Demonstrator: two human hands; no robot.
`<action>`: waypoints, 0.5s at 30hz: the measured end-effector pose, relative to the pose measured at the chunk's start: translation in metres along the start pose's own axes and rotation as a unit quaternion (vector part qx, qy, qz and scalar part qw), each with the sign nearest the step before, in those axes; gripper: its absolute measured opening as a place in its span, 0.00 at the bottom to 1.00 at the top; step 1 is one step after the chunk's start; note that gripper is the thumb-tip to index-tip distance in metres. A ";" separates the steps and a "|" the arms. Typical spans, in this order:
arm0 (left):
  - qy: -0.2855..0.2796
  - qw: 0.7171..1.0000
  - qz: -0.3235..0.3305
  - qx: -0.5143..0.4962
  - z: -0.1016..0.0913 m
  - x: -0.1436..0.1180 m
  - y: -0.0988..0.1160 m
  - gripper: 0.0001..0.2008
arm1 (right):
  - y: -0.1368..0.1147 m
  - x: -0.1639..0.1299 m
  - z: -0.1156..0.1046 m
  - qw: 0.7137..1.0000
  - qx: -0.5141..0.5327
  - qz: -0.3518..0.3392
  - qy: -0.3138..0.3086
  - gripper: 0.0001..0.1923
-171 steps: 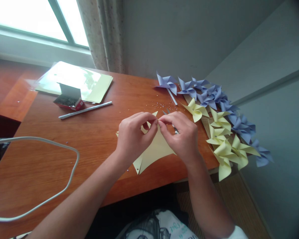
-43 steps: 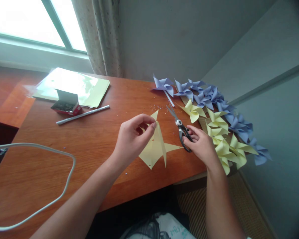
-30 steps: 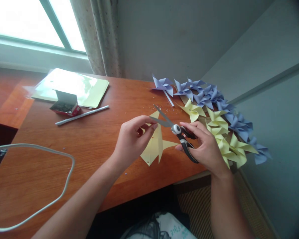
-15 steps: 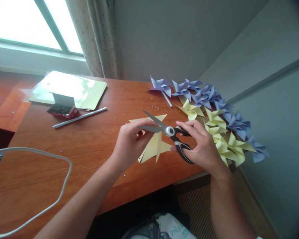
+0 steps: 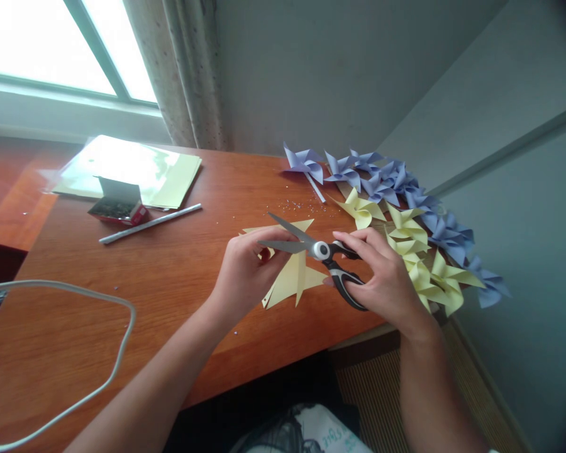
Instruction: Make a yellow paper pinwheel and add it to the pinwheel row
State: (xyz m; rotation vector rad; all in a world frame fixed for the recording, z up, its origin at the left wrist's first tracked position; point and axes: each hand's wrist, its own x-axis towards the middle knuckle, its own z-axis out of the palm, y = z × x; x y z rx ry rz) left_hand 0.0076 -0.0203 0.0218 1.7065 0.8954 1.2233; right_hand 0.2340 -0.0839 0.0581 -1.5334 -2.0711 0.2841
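Scissors (image 5: 321,250) with black and grey handles are in my right hand (image 5: 375,277), its fingers through and around the loops. Their blades are spread apart and point left, across the fingertips of my left hand (image 5: 252,264). The left fingers are curled and pinched together at the blades; whatever is between them is too small or hidden to make out. Below both hands, a yellow paper (image 5: 287,283) with cut, pointed flaps lies on the desk, partly covered by the left hand. A small dark hole shows at one of its corners.
Yellow pinwheels (image 5: 446,283) and purple pinwheels (image 5: 380,189) crowd the desk's right side. At the back left are a paper stack (image 5: 183,179), an opened small box (image 5: 117,211) and a thin rolled stick (image 5: 151,223). A white cable (image 5: 122,352) loops at left on the wooden desk (image 5: 170,302).
The scissors have shifted very slightly left and down, their blades still spread. Both hands keep nearly the same pose, and the paper below stays in place.
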 end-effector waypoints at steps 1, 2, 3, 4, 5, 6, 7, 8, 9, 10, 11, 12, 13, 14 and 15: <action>0.002 1.000 -0.001 0.002 0.000 0.000 0.000 0.07 | 0.000 0.000 0.000 1.000 0.000 -0.001 -0.001 0.34; 0.003 1.000 -0.002 0.003 0.000 0.000 0.000 0.07 | 0.000 0.000 0.000 1.000 0.000 -0.001 -0.002 0.34; 0.003 1.000 -0.003 0.003 0.001 0.000 0.001 0.07 | 0.000 0.000 0.000 1.000 -0.001 -0.001 -0.002 0.34; 0.005 1.000 -0.004 0.002 0.001 0.000 0.001 0.07 | 0.000 0.001 0.000 1.000 -0.001 0.000 -0.002 0.34; 0.007 1.000 -0.004 -0.001 0.001 0.001 0.002 0.06 | 0.000 0.001 -0.001 1.000 -0.001 0.000 -0.001 0.33; 0.009 1.000 -0.005 -0.003 0.001 0.001 0.002 0.06 | 0.000 0.001 -0.001 1.000 -0.001 0.000 -0.001 0.33; 0.010 1.000 -0.005 -0.004 0.001 0.001 0.003 0.06 | 0.000 0.001 -0.001 1.000 -0.002 0.000 -0.001 0.33; 0.012 1.000 -0.006 -0.005 0.001 0.001 0.003 0.06 | 0.000 0.001 -0.002 1.000 -0.002 0.000 -0.001 0.33; 0.011 1.000 -0.007 -0.007 0.001 0.001 0.003 0.06 | 0.000 0.001 -0.002 1.000 -0.003 -0.001 -0.003 0.33; 0.010 1.000 -0.008 -0.008 0.002 0.001 0.003 0.06 | 0.000 0.001 -0.002 1.000 -0.003 -0.001 -0.005 0.33; 0.010 1.000 -0.008 -0.009 0.001 0.001 0.003 0.06 | -0.001 0.001 -0.002 1.000 -0.002 -0.002 -0.007 0.33; 0.009 1.000 -0.008 -0.009 0.001 0.000 0.003 0.07 | -0.001 0.001 -0.001 1.000 -0.002 -0.002 -0.008 0.33; 0.008 1.000 -0.007 -0.009 0.001 0.000 0.002 0.07 | -0.002 0.001 -0.001 1.000 -0.001 -0.002 -0.009 0.33; 0.007 1.000 -0.007 -0.009 0.001 0.000 0.001 0.07 | -0.003 0.001 0.000 1.000 0.000 -0.001 -0.009 0.33; 0.006 1.000 -0.006 -0.008 0.001 -0.001 0.001 0.07 | -0.004 0.001 0.000 1.000 0.001 -0.001 -0.010 0.33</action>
